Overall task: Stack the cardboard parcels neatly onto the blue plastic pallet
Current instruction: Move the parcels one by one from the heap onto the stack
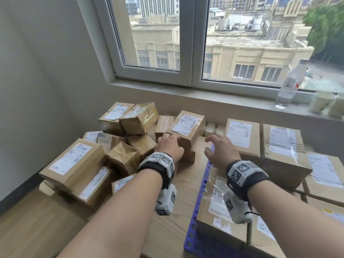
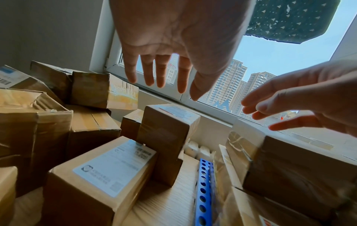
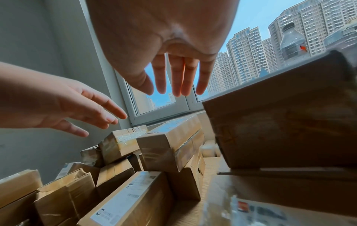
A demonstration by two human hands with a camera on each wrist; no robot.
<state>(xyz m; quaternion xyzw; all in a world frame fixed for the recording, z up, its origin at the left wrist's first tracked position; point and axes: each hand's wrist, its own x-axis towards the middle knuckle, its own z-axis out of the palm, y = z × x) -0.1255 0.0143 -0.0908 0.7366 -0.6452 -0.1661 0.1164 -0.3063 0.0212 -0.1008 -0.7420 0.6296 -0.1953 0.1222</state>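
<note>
A tall cardboard parcel with a white label (image 1: 186,127) (image 2: 168,126) (image 3: 170,142) stands on the wooden floor, left of the blue plastic pallet (image 1: 200,194) (image 2: 203,191). My left hand (image 1: 168,144) (image 2: 164,76) reaches over its near left corner with fingers straight and spread, holding nothing. To the parcel's right my right hand (image 1: 219,148) (image 3: 173,76) hovers with fingers extended, also holding nothing. Several larger parcels (image 1: 283,146) lie stacked on the pallet.
A loose heap of taped parcels (image 1: 78,161) fills the floor at left, against the wall. Small white containers (image 1: 214,129) sit under the windowsill. On the sill stand a water bottle (image 1: 290,84) and paper cups (image 1: 322,101).
</note>
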